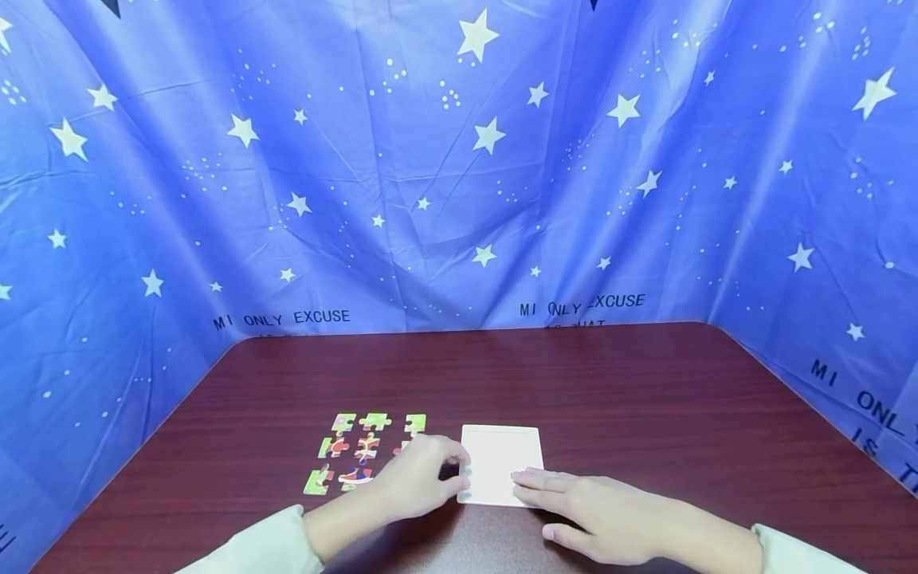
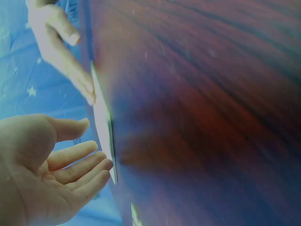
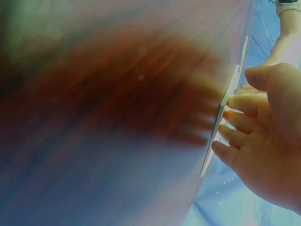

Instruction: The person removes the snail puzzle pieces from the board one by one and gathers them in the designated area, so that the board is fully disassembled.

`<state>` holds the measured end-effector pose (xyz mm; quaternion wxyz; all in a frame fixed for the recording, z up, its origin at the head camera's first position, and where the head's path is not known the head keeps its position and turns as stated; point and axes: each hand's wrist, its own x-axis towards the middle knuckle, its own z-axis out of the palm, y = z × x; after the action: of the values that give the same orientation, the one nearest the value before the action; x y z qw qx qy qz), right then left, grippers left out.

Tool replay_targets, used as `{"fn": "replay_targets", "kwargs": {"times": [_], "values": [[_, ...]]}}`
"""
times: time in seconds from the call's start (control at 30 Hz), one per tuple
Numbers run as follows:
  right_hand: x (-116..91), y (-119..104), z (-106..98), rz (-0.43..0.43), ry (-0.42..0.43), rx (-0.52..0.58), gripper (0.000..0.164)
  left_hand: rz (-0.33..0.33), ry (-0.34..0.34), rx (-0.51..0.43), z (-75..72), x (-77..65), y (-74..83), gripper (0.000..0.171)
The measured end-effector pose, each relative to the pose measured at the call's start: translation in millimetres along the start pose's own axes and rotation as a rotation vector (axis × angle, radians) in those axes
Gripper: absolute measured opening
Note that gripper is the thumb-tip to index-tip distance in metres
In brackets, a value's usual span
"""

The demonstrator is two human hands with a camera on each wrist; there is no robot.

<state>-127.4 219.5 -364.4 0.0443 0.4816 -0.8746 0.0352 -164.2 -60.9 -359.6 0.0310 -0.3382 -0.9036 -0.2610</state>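
A white square board [image 1: 498, 462] lies flat on the dark red-brown table, in front of me. My left hand [image 1: 419, 478] is at its left edge, fingers slightly bent and thumb apart from them. In the left wrist view those fingers [image 2: 80, 168] are loosely bent, with their tips right by the board's rim. From the other side, my right hand [image 1: 613, 510] rests straight fingertips on the board's right edge, its thumb held apart over the table. Jigsaw pieces [image 1: 375, 421], green with red and other colours, lie to the left, some partly hidden behind my left hand.
Several jigsaw pieces are spaced out in rows on the table [image 1: 631, 399]. A blue cloth [image 1: 430, 159] with white stars and printed words hangs around the table's back and sides.
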Motion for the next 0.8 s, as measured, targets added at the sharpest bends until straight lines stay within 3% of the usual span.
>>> {"fn": "replay_targets", "kwargs": {"times": [0.2,0.3,0.8], "values": [[1,0,0,-0.001,-0.007,0.001,0.046,0.063,-0.010,0.166,8.3,4.8,11.8,0.006],[1,-1,-1,0.004,-0.013,0.001,0.047,0.071,-0.018,0.206,9.3,4.8,13.5,0.011],[6,-3,-5,-0.024,-0.007,-0.025,0.046,0.041,-0.012,0.211,7.6,-1.5,11.4,0.010]]}}
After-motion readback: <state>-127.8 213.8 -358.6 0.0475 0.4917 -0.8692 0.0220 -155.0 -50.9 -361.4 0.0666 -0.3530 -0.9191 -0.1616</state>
